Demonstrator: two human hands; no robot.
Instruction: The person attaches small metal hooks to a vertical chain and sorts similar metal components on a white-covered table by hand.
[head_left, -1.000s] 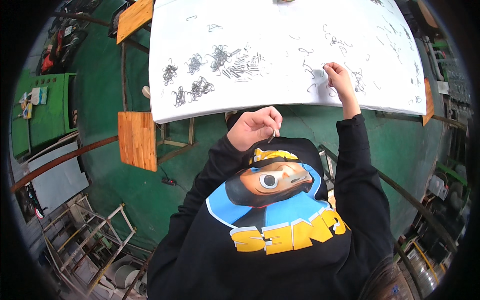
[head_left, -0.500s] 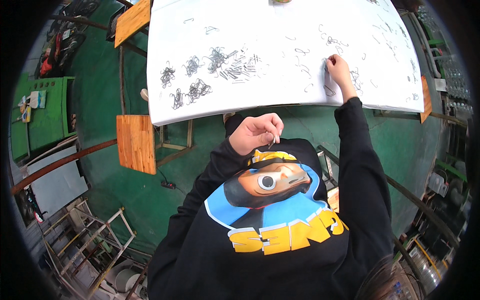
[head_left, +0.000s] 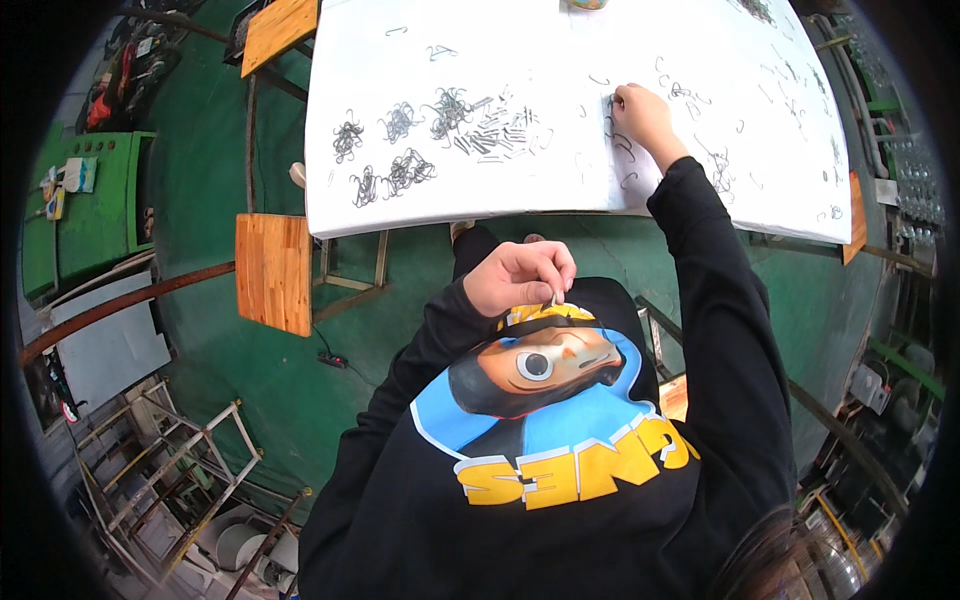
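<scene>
Held in front of my chest, my left hand (head_left: 520,277) is pinched, with a small thin dark piece (head_left: 549,301) showing at its fingertips. My right hand (head_left: 648,120) reaches over the white-covered table (head_left: 520,190), fingertips pressed together at its surface. Whatever those fingers hold, if anything, is too small to make out. Just below them lie thin dark curved hooks (head_left: 624,143), and more loose hooks (head_left: 686,92) are scattered to the right. Toward the table's left are tangled hook piles, such as the near pile (head_left: 410,172), beside a spread of short straight dark strips (head_left: 495,137).
A round container (head_left: 586,4) stands at the table's far edge. Wooden stools, one near (head_left: 272,275) and one far (head_left: 280,38), flank the table's left side. A metal frame (head_left: 190,455) stands lower left, and a power strip (head_left: 332,360) lies on the green floor.
My right hand has moved left and slightly farther across the table, to other hooks. The left hand stays near my chest, fingers still pinched. The view has shifted slightly.
</scene>
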